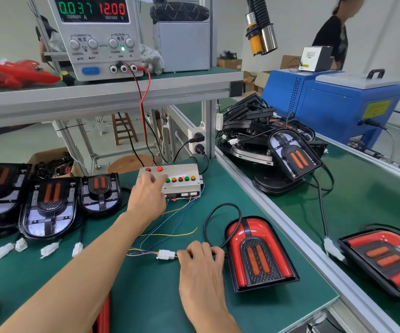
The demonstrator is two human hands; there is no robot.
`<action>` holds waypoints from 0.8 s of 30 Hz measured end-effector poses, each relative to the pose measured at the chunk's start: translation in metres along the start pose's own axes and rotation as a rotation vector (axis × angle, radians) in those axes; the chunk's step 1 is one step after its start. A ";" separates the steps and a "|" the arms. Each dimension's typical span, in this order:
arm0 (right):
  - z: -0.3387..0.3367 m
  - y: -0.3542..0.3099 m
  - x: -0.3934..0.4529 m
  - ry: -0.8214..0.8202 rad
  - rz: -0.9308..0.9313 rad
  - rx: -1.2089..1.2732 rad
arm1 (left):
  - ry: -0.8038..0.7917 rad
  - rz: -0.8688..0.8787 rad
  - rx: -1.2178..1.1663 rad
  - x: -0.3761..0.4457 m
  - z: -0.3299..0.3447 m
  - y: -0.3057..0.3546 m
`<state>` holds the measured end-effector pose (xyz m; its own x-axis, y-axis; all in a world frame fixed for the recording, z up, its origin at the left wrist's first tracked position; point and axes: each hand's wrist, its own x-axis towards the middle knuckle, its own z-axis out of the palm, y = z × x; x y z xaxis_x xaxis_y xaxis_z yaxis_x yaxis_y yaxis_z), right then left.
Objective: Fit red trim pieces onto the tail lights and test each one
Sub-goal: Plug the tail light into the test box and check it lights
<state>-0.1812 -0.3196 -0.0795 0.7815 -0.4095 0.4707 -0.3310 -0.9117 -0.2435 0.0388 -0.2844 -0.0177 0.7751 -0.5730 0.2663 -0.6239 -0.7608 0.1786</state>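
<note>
Both hands work the test step: right hand, just left of the red-trimmed tail light on the green surface, pinches its cable by the white connector; left hand, fingers extended, presses the button box beyond. Next, judging by this, comes pressing each button in turn.

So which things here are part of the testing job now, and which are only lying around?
In use: left hand on test box; right hand at white connector; red-trimmed tail light; power supply.
Lying about: untrimmed tail lights; blue machine.
</note>
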 end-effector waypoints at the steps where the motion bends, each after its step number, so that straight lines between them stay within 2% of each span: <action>1: 0.000 0.000 0.000 -0.003 -0.003 -0.005 | -0.030 0.041 -0.039 0.002 0.001 0.006; 3: -0.001 0.000 0.000 -0.010 -0.003 -0.015 | -0.100 0.091 -0.060 0.007 0.004 0.017; 9: -0.003 0.000 0.001 -0.017 0.006 0.002 | -0.252 0.079 0.172 0.023 0.008 0.036; 17: -0.004 -0.001 0.004 -0.109 0.034 0.010 | -0.293 0.006 0.086 0.029 0.013 0.041; 24: -0.002 -0.001 0.001 -0.019 0.012 -0.004 | -0.257 -0.001 0.032 0.026 0.018 0.038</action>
<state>-0.1810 -0.3196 -0.0771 0.7875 -0.4198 0.4513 -0.3426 -0.9068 -0.2457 0.0370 -0.3337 -0.0216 0.7781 -0.6279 0.0156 -0.6230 -0.7683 0.1471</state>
